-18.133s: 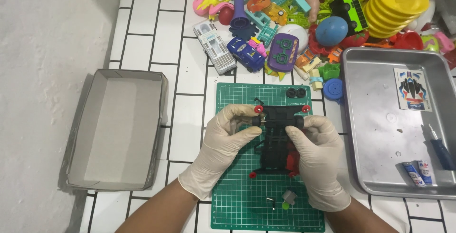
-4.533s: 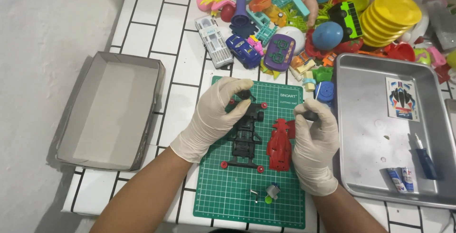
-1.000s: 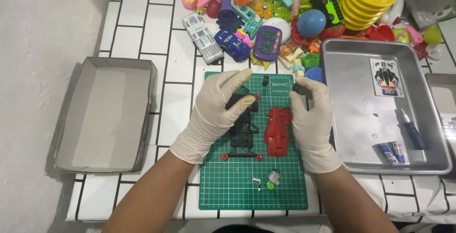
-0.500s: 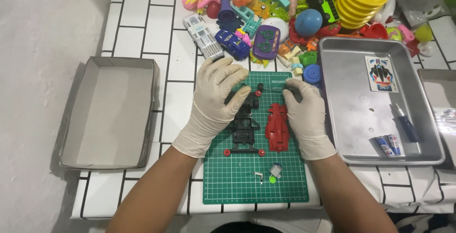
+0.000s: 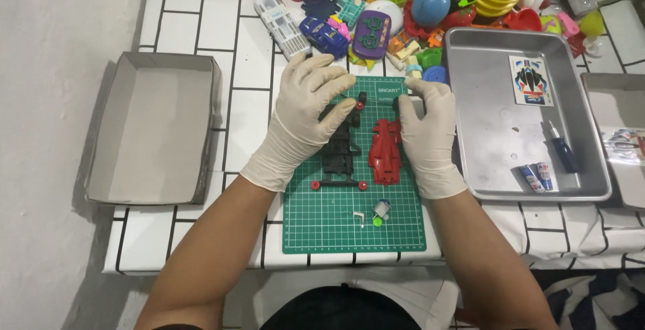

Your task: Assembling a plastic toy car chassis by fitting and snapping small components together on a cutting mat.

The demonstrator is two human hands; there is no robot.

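On the green mat [image 5: 336,226], gloved left hand [image 5: 306,118] presses the black chassis [image 5: 340,147], fingers spread. Right hand [image 5: 428,135], fingers curled, pinches a small black part beside the red shell [image 5: 385,152]; fitting it would need careful alignment.

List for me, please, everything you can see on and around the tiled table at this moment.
cutting mat: one, green, table centre.
toy car chassis: one, black with red wheels, on the mat.
toy car body shell: one, red, on the mat right of the chassis.
small loose parts: a few, grey, white, green, on the mat's near part.
cardboard box: one, grey, open, left of the mat.
metal tray: one, silver, right of the mat.
sticker sheet: one, in the tray.
screwdriver: one, blue-handled, in the tray.
batteries: two, in the tray's near part.
toy pile: many, mixed colours, far edge.
left hand: white glove, on the chassis.
right hand: white glove, beside the shell.
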